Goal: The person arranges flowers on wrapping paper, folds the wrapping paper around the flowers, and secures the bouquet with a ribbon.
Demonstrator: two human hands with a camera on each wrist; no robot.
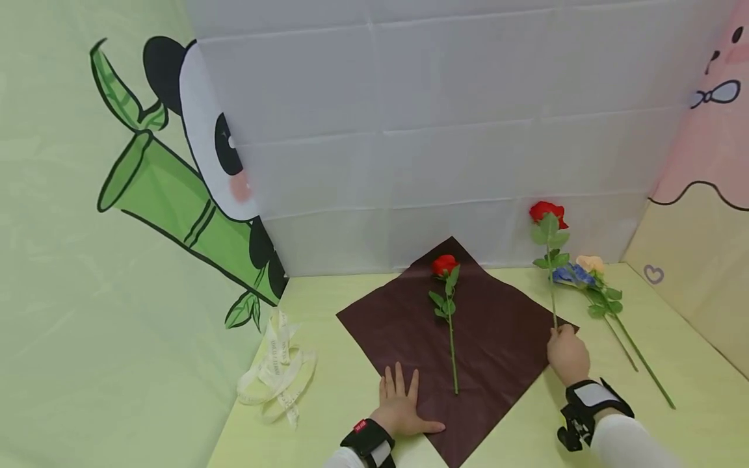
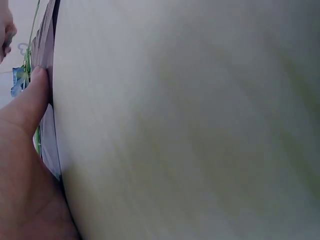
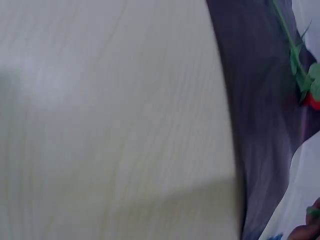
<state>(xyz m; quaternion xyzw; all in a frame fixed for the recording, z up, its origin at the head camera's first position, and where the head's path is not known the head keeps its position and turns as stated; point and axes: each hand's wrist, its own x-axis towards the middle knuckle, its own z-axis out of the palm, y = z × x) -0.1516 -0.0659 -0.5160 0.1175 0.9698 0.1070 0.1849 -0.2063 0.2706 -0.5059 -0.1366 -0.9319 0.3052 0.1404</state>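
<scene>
In the head view my right hand (image 1: 569, 354) grips the lower stem of a red rose (image 1: 547, 213), holding it upright near the right corner of a dark brown wrapping sheet (image 1: 392, 318). My left hand (image 1: 400, 406) lies with spread fingers on the sheet's lower left edge; its thumb (image 2: 37, 92) shows against the sheet in the left wrist view. Another red rose (image 1: 445, 265) lies lengthwise on the middle of the sheet, between the hands. At the border of the right wrist view, fingertips (image 3: 304, 232) of the right hand appear around a bit of green stem.
A blue flower (image 1: 573, 275) and a peach flower (image 1: 591, 264) on long stems lie at the right of the table (image 1: 328, 390). A loose pile of printed white ribbon (image 1: 279, 370) sits at the left. Patterned cloth walls (image 1: 445, 130) stand behind and on both sides.
</scene>
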